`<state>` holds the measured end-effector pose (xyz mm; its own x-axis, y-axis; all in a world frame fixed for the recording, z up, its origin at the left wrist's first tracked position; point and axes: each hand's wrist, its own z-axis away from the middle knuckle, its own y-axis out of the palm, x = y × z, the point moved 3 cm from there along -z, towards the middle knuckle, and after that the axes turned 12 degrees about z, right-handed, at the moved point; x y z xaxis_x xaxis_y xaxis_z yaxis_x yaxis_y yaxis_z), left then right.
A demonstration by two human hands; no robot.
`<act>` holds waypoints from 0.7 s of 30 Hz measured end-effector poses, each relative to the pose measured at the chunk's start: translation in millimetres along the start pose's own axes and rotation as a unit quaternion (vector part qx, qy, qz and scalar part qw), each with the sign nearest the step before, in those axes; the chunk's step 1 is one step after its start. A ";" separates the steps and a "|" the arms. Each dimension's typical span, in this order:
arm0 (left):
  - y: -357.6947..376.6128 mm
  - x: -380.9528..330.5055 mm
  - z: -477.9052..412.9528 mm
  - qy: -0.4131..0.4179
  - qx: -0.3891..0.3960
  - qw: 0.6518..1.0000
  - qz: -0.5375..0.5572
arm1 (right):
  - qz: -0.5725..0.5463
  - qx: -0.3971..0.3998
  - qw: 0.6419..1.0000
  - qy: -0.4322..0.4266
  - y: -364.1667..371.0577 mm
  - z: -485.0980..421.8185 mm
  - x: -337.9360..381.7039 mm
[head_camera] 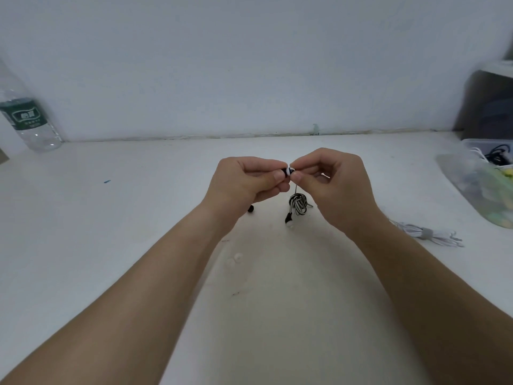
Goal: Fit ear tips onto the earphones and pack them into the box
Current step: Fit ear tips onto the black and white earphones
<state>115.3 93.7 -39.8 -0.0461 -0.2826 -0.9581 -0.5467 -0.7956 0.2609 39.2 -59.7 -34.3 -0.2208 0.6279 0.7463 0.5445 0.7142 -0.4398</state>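
Two hands [245, 180] [337, 182] on one earbud [286, 171]

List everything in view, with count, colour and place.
held earbud: one, black with white tip, centre
cable bundle: one, black-and-white striped, under that earbud
second earbud: one, black with white tip, beside the bundle
loose ear tips: two, white, on the table
water bottle: one, clear with green label, far left
white cable: one, coiled, grey tie, right
plastic box: one, clear, far right
left hand: one, pinches held earbud
right hand: one, pinches held earbud
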 end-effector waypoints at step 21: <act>-3.5 7.2 -3.1 -0.042 0.030 0.997 0.055 | -0.097 0.054 0.993 0.026 0.3 0.4 -6.0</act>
<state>119.5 92.8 -47.3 -0.1783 -0.3187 -0.9310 -0.5835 -0.7276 0.3608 40.4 -63.1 -39.1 -0.2694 0.4596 0.8463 0.4054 0.8512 -0.3333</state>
